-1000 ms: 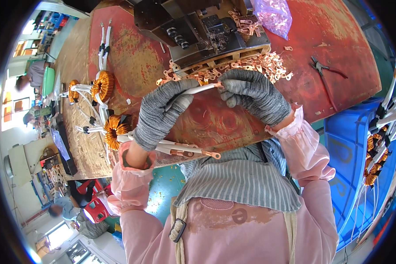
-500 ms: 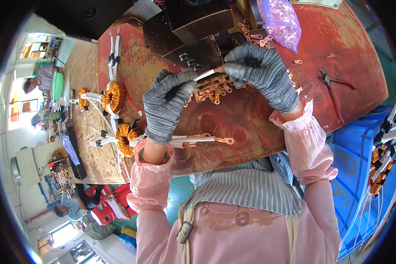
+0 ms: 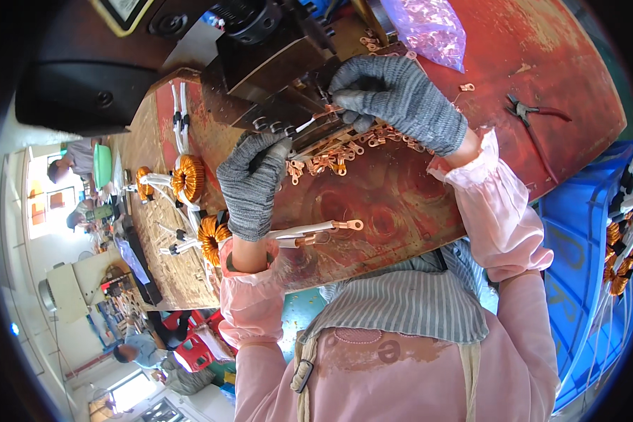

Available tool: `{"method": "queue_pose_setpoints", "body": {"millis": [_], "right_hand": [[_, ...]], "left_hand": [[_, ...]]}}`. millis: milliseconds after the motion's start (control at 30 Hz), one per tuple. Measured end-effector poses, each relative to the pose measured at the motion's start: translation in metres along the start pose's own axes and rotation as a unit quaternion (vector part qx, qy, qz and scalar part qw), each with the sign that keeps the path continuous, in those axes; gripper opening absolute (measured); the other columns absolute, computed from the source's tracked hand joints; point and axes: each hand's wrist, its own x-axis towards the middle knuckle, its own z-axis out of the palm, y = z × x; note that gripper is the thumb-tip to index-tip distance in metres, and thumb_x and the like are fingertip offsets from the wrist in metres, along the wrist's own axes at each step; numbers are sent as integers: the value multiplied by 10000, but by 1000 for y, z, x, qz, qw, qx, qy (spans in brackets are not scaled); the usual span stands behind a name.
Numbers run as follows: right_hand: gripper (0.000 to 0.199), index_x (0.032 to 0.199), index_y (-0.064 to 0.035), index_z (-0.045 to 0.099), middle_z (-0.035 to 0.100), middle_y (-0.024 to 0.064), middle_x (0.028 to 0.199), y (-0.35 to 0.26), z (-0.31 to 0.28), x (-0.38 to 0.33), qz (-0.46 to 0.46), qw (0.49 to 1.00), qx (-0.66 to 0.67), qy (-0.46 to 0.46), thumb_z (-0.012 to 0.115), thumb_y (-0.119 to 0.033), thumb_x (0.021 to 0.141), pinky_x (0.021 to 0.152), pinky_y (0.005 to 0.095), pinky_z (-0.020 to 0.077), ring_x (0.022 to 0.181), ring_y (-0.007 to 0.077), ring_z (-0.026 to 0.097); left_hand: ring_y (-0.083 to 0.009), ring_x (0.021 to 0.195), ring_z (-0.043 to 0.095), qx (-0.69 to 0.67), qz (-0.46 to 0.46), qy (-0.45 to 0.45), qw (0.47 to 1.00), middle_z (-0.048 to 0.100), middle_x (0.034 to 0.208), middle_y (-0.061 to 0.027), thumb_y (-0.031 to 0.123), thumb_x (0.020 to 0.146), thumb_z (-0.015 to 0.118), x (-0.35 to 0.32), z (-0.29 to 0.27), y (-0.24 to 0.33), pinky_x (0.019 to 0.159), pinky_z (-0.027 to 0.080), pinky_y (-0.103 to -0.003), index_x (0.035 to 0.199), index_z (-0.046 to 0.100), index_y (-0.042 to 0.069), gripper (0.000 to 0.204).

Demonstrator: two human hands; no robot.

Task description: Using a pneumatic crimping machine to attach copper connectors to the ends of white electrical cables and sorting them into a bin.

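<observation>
My left hand (image 3: 250,186), in a grey knitted glove, is closed with thumb and fingertips around a white-sleeved wire (image 3: 304,126). At the wire's right end, my right hand (image 3: 401,98), gloved alike, pinches a copper cable lug (image 3: 332,108), mostly covered by the fingers. Wire and lug are at the jaws of a dark metal press (image 3: 274,74). Just below lies a pile of loose copper lugs (image 3: 337,156). Near my left wrist, white cables (image 3: 306,229) with a lug on one end extend over the red worn table (image 3: 394,204).
Copper-wound ring coils (image 3: 188,178) with white leads lie at the left. Pliers with red handles (image 3: 534,130) rest at the right, near a purplish plastic bag (image 3: 429,32). A blue crate (image 3: 584,267) with more coils stands beside the table. Other people sit in the far left background.
Both hands have moved up and left toward the press, bringing the wire and lug to its jaws. The view has shifted slightly, showing more of the press.
</observation>
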Motion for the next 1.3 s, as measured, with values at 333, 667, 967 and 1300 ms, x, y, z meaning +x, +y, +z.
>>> {"method": "queue_pose_setpoints", "body": {"millis": [333, 667, 967, 1300], "right_hand": [[165, 951, 13, 599, 641, 86, 801, 1, 3, 6, -13, 999, 16, 38, 628, -64, 809, 589, 236, 545, 654, 132, 631], [153, 885, -6, 626, 651, 84, 742, 9, 1, 7, -52, 994, -45, 81, 664, -111, 780, 547, 243, 530, 613, 128, 633], [201, 973, -24, 604, 616, 20, 756, 18, -3, 8, -150, 964, -154, 158, 651, -137, 814, 550, 196, 482, 614, 69, 564], [233, 912, -5, 623, 637, 52, 780, 9, -8, -4, -159, 959, -46, 231, 692, -183, 778, 664, 247, 489, 705, 94, 576]], "left_hand": [[-27, 505, 440, -17, 5, 41, 999, 557, 631, 16, 92, 780, 674, 5, 0, -15, 446, 310, -161, 908, 654, 8, 154], [-84, 672, 539, 13, 17, 67, 998, 615, 783, -39, 2, 725, 697, 6, 2, -18, 600, 446, -211, 847, 655, -19, 131], [-107, 713, 551, 53, 42, 72, 995, 617, 793, -52, -14, 720, 686, 7, 3, -15, 662, 449, -234, 847, 655, -22, 131], [-17, 493, 432, 55, 82, 75, 992, 541, 597, 33, 91, 769, 687, 7, 4, -23, 440, 308, -170, 854, 664, 24, 111]]}}
